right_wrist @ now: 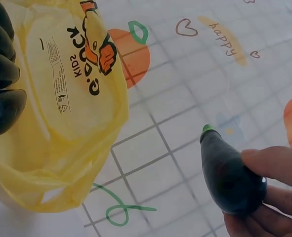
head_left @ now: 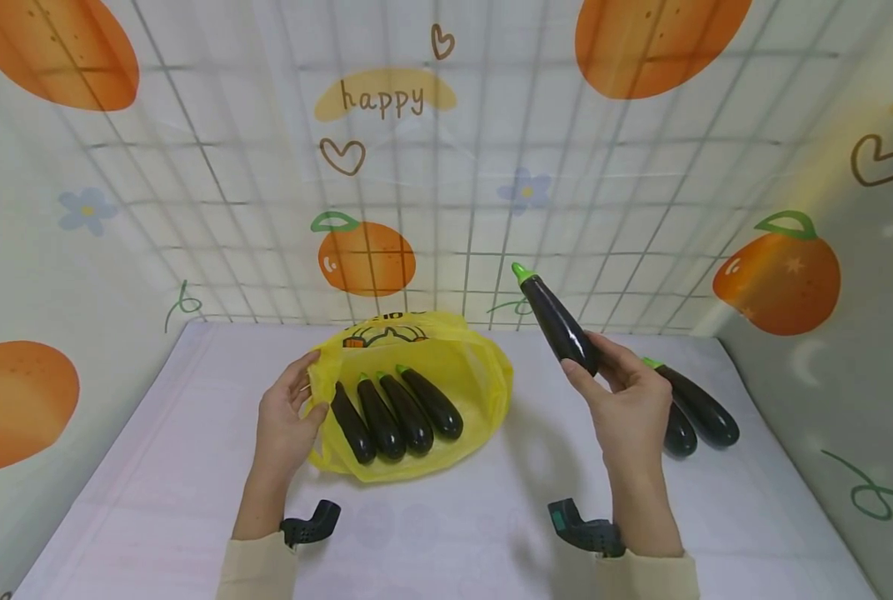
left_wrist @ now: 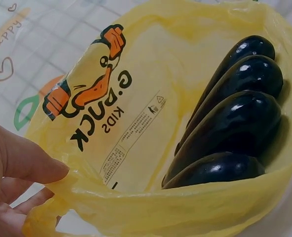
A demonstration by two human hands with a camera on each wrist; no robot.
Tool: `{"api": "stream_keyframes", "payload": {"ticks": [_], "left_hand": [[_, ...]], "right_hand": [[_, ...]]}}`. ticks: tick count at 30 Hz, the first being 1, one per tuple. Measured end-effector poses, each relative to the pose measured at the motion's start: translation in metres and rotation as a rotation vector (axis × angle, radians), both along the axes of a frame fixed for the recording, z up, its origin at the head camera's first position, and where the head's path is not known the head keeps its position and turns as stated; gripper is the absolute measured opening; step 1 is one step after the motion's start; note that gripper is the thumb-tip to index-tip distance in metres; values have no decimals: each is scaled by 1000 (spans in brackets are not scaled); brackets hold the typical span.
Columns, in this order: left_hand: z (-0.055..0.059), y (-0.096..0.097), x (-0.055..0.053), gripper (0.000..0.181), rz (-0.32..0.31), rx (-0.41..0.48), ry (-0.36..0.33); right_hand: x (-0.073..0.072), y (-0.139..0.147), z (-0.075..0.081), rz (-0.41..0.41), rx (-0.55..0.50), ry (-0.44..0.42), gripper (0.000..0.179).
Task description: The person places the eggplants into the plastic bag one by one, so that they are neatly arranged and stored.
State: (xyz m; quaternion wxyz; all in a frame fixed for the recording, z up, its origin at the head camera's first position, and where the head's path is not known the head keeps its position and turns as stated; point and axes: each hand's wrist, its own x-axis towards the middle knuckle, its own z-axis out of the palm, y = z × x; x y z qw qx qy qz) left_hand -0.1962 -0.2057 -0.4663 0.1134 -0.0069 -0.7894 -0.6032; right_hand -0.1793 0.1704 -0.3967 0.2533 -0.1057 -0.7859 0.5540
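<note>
A yellow plastic bag (head_left: pixel 484 392) with a printed duck lies on the table, its mouth spread toward me. Several dark eggplants (head_left: pixel 405 412) lie side by side inside it. My left hand (head_left: pixel 285 417) pinches the bag's left rim between thumb and fingers; the left wrist view shows the thumb (left_wrist: pixel 32 158) on the yellow film. In my right hand (head_left: pixel 630 400) is another eggplant (head_left: pixel 559 323), gripped by its thick end and raised above the table, its green stem pointing up and left. The right wrist view shows this eggplant (right_wrist: pixel 229 175) apart from the bag.
Two more eggplants (head_left: pixel 700 404) lie on the table to the right, partly behind my right hand. A white cloth (head_left: pixel 431 542) covers the table. Behind it stands a wire grid (head_left: pixel 469 250) with a sheet printed with oranges and hearts.
</note>
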Motion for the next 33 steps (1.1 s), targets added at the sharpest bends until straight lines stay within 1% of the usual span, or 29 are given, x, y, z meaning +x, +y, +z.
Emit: {"api": "stream_keyframes", "payload": {"ticks": [3,6,13,19,22,33], "left_hand": [[0,0,0,72,-1,3,0],[1,1,0,72,1,-2,0],[2,1,0,72,5,-2,-13],[1,0,0,72,-1,11,-7],[0,0,0,72,-5,15,0],[0,0,-1,72,5,-9,3]], "right_hand": [[1,-1,0,0,6,-2,49],[2,-4,0,15,10,15,48],[3,-13,0,78,28,93,46],[4,-21,2,122,-5,104,45],[6,-25,3,138,-5,107,44],[8,-38,6,198,-5,135,47]]}}
